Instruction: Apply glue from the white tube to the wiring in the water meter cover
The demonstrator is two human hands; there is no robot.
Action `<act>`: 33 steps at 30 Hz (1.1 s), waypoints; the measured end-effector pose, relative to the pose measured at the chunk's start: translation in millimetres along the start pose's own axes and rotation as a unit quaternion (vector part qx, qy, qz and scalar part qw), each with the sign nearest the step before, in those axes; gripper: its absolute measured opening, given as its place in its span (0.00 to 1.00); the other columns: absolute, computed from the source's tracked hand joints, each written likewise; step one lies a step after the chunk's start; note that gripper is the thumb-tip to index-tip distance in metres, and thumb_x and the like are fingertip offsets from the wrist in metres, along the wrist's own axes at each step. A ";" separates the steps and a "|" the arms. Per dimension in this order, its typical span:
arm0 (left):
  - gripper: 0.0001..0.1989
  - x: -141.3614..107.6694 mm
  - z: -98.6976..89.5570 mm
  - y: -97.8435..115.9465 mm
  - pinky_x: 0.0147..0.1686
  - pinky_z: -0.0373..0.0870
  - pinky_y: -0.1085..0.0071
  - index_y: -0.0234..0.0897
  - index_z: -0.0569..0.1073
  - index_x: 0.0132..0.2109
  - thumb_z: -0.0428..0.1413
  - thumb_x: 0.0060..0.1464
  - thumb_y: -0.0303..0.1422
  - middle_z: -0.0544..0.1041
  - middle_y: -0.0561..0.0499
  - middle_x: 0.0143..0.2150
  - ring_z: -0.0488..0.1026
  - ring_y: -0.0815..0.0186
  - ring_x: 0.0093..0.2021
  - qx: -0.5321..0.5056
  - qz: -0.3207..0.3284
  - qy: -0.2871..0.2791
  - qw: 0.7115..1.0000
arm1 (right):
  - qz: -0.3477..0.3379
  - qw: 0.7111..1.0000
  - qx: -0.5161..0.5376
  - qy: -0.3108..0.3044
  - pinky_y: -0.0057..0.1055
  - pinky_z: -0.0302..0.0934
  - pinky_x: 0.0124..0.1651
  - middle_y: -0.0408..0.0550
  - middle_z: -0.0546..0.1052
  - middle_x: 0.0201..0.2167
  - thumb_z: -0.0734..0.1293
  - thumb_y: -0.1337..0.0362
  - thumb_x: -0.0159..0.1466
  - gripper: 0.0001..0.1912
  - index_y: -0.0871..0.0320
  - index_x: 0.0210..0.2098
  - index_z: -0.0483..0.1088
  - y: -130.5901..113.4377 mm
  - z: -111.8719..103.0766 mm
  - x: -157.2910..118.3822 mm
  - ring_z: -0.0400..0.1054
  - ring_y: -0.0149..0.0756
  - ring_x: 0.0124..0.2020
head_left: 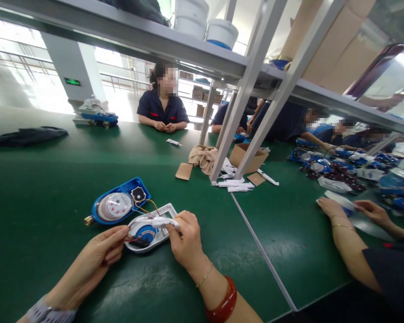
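White meter cover (153, 231) sits near front edge of green table (54, 179), wires tie it to blue meter base (119, 205). Our left hand (103, 251) pinches left rim; right hand (185, 237) pinches white strip (156, 221). Light, rigid plastic; we judge wires fragile, grip rims only.

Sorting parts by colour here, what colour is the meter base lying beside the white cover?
Blue, seen in the head view: the meter base beside the white cover.

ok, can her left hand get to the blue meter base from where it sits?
Probably yes. The left hand rests at the white cover, and the blue meter base lies just beyond it on bare green table. Only the thin wires joining the two parts run nearby.
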State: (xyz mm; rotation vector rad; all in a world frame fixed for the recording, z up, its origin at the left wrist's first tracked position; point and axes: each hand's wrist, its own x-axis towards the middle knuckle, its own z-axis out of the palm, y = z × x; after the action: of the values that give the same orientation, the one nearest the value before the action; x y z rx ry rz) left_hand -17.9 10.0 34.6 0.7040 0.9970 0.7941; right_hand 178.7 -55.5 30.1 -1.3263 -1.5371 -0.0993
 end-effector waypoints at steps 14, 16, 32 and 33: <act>0.21 3.3 -6.4 -3.4 0.13 0.51 0.85 0.31 0.75 0.32 0.71 0.35 0.40 0.73 0.53 0.26 0.53 0.83 0.15 0.018 0.014 -0.022 0.999 | 0.038 0.999 0.016 -0.022 0.32 0.55 0.36 0.45 0.68 0.27 0.60 0.62 0.67 0.14 0.57 0.24 0.65 0.4 0.6 -3.0 0.62 0.33 0.31; 0.20 2.7 -6.2 -3.2 0.13 0.52 0.85 0.31 0.75 0.33 0.71 0.37 0.40 0.73 0.53 0.26 0.53 0.83 0.16 0.021 0.015 -0.027 0.999 | 0.043 0.999 0.019 -0.025 0.32 0.55 0.36 0.45 0.68 0.27 0.60 0.62 0.66 0.14 0.57 0.24 0.65 0.3 0.4 -2.7 0.62 0.33 0.31; 0.21 -0.1 -4.4 -1.1 0.14 0.52 0.84 0.31 0.75 0.32 0.71 0.37 0.42 0.72 0.55 0.26 0.54 0.82 0.17 0.035 0.021 -0.041 0.998 | 0.080 0.995 0.051 -0.037 0.31 0.58 0.34 0.45 0.69 0.27 0.62 0.66 0.63 0.11 0.57 0.24 0.68 -3.8 -0.8 -0.4 0.64 0.33 0.31; 0.20 -0.3 -4.2 -0.9 0.14 0.52 0.84 0.31 0.75 0.32 0.70 0.37 0.42 0.72 0.55 0.25 0.54 0.82 0.17 0.033 0.021 -0.041 0.998 | 0.080 0.995 0.052 -0.038 0.31 0.58 0.34 0.45 0.69 0.27 0.62 0.66 0.63 0.11 0.57 0.24 0.68 -3.9 -1.0 -0.4 0.64 0.33 0.31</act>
State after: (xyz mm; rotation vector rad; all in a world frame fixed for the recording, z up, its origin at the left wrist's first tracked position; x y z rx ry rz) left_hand -21.6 9.9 32.4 0.8120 0.9396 0.7655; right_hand 176.2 -57.9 32.3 -1.3775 -1.4725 0.1304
